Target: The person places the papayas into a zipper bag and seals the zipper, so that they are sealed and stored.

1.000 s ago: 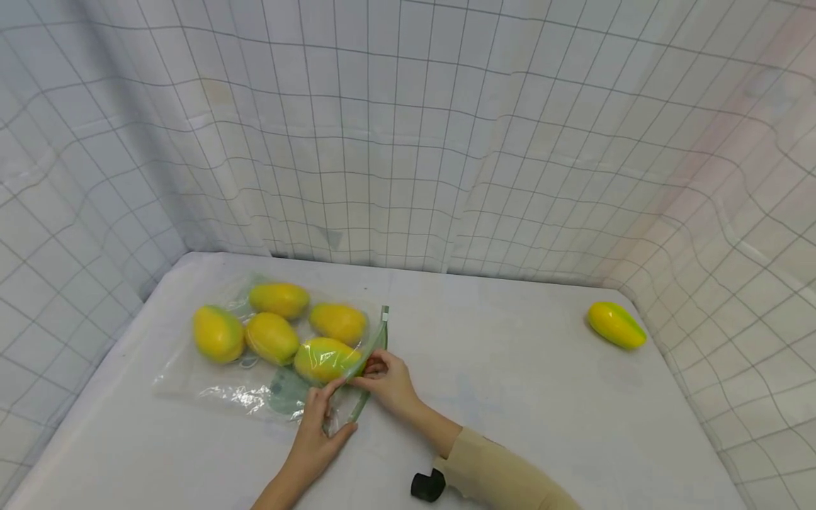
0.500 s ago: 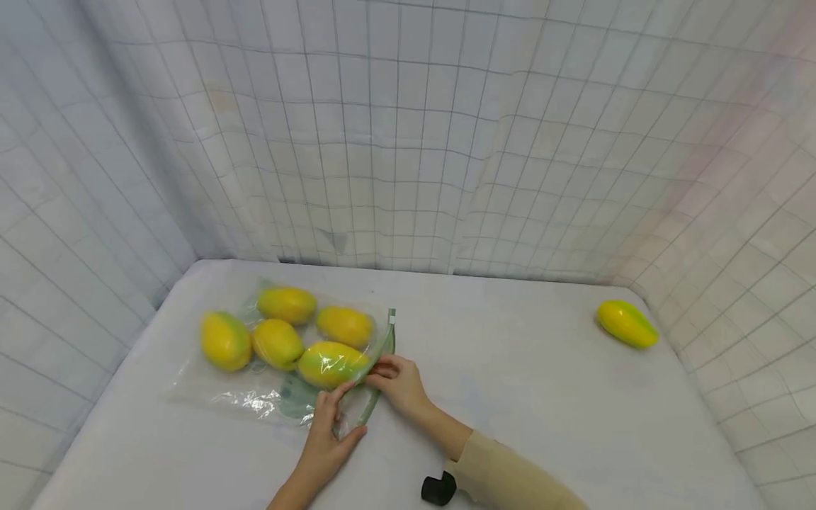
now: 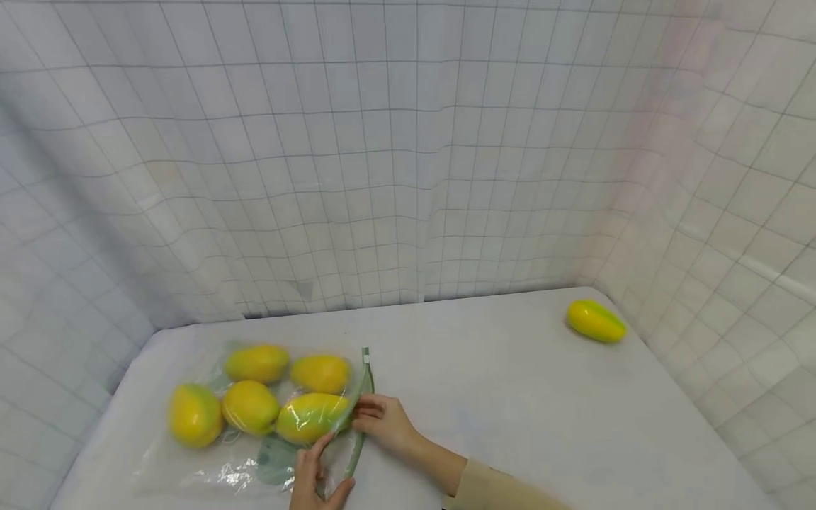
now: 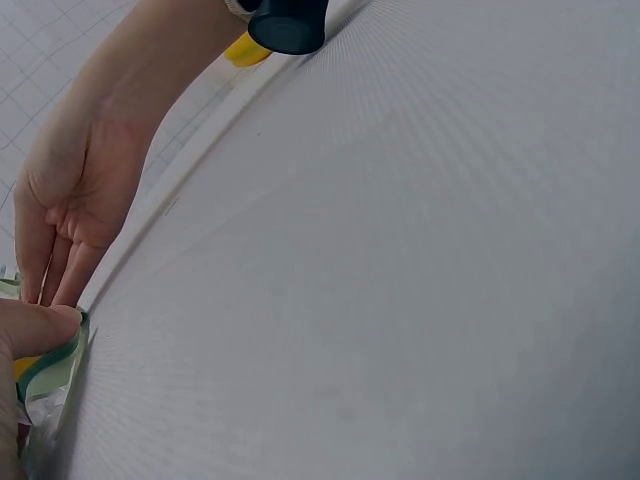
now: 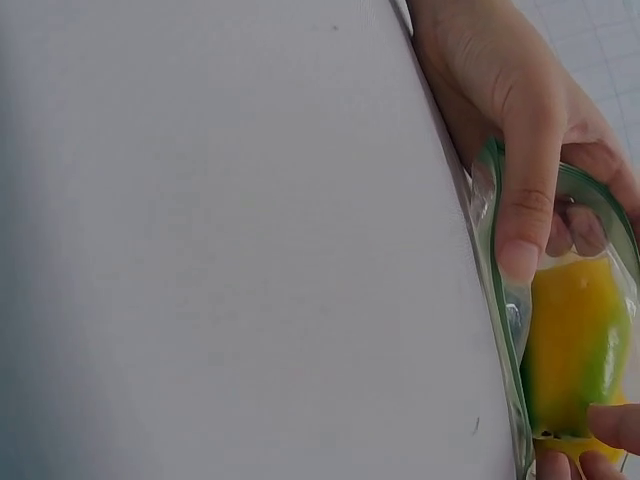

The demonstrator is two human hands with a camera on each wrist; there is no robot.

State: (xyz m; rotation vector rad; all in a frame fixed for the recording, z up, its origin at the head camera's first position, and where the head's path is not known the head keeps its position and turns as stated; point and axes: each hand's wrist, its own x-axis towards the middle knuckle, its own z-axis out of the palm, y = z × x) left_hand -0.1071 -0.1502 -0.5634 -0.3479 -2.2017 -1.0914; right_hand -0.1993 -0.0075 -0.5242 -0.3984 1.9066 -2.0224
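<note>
A clear zip bag [image 3: 239, 476] with a green zip edge lies on the left of the table, several yellow-green mangoes inside it. My left hand [image 3: 312, 480] holds the bag's mouth, thumb at the near lip and fingers at the upper lip, which stand apart. At that mouth my right hand [image 3: 387, 428] has its fingertips around the end of a mango [image 5: 575, 340], thumb [image 5: 615, 425] on one side and fingers below. Part of the right hand's fingers is hidden by the zip edge in the head view. One lone mango [image 3: 595, 321] lies at the far right.
A white cloth covers the table [image 3: 497, 397]. White grid-patterned curtains [image 3: 395, 163] hang behind it and along both sides. In the left wrist view a dark cylindrical device [image 4: 288, 25] sits by the right wrist.
The head view has tilted upward, so the table and hands sit lower in it. Both hands keep nearly the same places at the bag's mouth.
</note>
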